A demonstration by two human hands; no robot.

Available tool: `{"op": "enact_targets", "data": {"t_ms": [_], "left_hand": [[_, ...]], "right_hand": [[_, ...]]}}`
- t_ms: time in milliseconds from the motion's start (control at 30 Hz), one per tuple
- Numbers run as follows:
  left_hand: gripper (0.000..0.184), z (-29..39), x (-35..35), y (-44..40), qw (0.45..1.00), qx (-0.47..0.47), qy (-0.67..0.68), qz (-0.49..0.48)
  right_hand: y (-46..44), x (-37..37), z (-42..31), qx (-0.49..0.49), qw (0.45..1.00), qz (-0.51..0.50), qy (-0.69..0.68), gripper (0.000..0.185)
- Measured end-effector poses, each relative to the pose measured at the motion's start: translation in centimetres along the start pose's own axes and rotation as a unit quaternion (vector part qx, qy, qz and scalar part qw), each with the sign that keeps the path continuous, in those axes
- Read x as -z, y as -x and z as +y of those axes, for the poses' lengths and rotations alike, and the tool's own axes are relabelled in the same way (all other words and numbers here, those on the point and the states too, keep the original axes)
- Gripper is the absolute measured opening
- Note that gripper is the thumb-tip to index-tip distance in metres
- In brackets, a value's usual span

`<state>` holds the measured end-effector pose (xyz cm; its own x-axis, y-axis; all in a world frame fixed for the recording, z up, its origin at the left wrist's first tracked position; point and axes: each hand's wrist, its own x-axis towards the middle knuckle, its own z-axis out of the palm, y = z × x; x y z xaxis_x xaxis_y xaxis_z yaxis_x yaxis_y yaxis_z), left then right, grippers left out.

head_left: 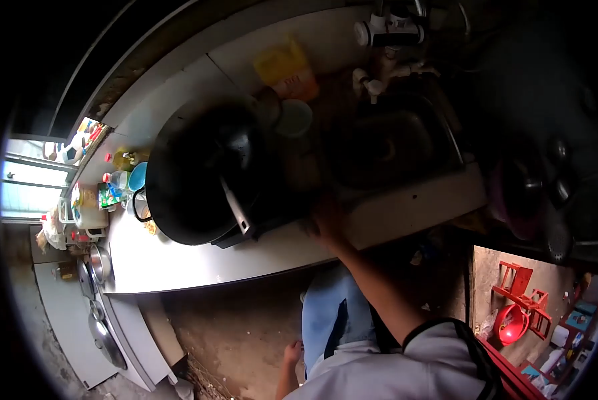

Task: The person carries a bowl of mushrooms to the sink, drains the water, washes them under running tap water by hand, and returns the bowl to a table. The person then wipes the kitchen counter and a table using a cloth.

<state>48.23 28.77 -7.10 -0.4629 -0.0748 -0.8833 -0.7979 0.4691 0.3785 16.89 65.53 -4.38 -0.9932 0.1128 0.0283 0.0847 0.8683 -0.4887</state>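
My right hand (pixel 327 217) reaches over the front of the counter (pixel 179 263), beside the right end of the dark stove (pixel 272 220). Shadow covers its fingers, so their grip does not show. Down by my blue jeans hangs my left hand (pixel 293 352), its fingers seemingly curled, with nothing visible in it. A large black wok (pixel 179 193) sits on the stove, its loop handle facing left. Inside it rests a spatula or ladle with a metal handle (pixel 235 207) leaning over the near rim; its head is too dark to make out.
Right of the stove is a sink (pixel 392 143) under a faucet (pixel 372 87). A yellow bag (pixel 287 70) and a pale bowl (pixel 293 119) stand behind. Bottles, a blue bowl (pixel 137 177) and a metal pot (pixel 99 264) are at left. A red basin (pixel 512 325) lies beyond the doorway.
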Motion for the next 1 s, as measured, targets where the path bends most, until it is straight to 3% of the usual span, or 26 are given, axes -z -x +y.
{"op": "enact_targets", "data": {"t_ms": [33, 67, 133, 200, 267, 300, 333, 400, 467, 533, 733, 767, 800, 833, 900, 933, 1000], "left_hand": [[0.025, 1.5, -0.5, -0.1, 1.0, -0.012, -0.003, -0.003], [0.025, 3.9, -0.8, 0.0, 1.0, -0.004, -0.008, -0.006], [0.024, 8.2, -1.7, -0.6, 0.965, -0.011, -0.261, 0.007], [0.022, 0.8, -0.5, -10.3, 0.97, -0.075, -0.229, -0.036], [0.021, 11.5, -1.5, -7.3, 0.983, -0.067, -0.161, -0.053], [0.019, 13.9, -2.4, -8.0, 0.988, -0.114, -0.097, -0.04], [0.018, 15.5, -2.8, -8.7, 0.987, -0.158, -0.031, -0.023], [0.017, 18.2, -3.4, -10.1, 0.977, -0.191, -0.09, -0.025], [0.017, 20.7, -4.5, -9.4, 0.975, -0.208, -0.076, -0.03], [0.018, 21.2, -5.2, -9.0, 0.971, -0.229, -0.058, -0.03], [0.019, 17.1, -3.1, -7.3, 0.902, -0.227, -0.367, -0.004], [0.02, 14.9, -2.0, -8.3, 0.904, -0.192, -0.382, -0.023], [0.02, 13.9, -1.0, -8.4, 0.907, -0.188, -0.376, -0.013], [0.021, 13.2, -0.1, -8.2, 0.912, -0.188, -0.365, -0.025], [0.025, 8.2, 2.3, -10.5, 0.929, -0.18, -0.324, 0.002], [0.025, 8.3, 2.9, -8.9, 0.935, -0.167, -0.312, 0.019], [0.023, 11.7, 3.1, -5.8, 0.946, -0.111, -0.302, 0.049]], "right_hand": [[1.3, -0.2, 0.9, 0.085, 0.995, 0.055, -0.023, 0.043], [3.0, 0.2, 1.8, 0.077, 0.995, 0.049, -0.026, 0.043], [5.7, 2.4, 4.1, 0.114, 0.988, 0.005, -0.1, 0.037], [8.1, 4.4, 7.2, 0.071, 0.994, -0.007, -0.078, 0.035], [10.5, 6.5, 10.5, 0.031, 0.998, -0.022, -0.054, 0.033], [11.0, 7.7, 12.1, -0.006, 1.0, -0.021, -0.017, 0.032], [11.4, 8.7, 13.6, -0.041, 0.999, -0.02, 0.018, 0.031], [12.2, 10.4, 17.4, -0.071, 0.996, -0.028, 0.037, 0.029], [12.7, 11.6, 21.2, -0.128, 0.983, 0.082, 0.098, 0.03], [12.8, 13.8, 23.8, -0.181, 0.971, 0.102, 0.118, 0.03], [12.1, 14.5, 30.1, -0.25, 0.914, 0.225, 0.228, 0.027], [11.9, 14.8, 30.7, -0.294, 0.921, 0.224, 0.123, 0.028], [11.4, 15.5, 29.3, -0.284, 0.925, 0.223, 0.117, 0.028], [11.3, 16.9, 27.0, -0.389, 0.88, 0.271, -0.011, 0.03], [11.1, 17.4, 23.2, -0.394, 0.827, 0.378, -0.136, 0.036], [11.4, 16.9, 21.6, -0.302, 0.83, 0.448, -0.137, 0.04], [10.9, 16.5, 16.4, -0.311, 0.815, 0.438, -0.216, 0.038]]}}
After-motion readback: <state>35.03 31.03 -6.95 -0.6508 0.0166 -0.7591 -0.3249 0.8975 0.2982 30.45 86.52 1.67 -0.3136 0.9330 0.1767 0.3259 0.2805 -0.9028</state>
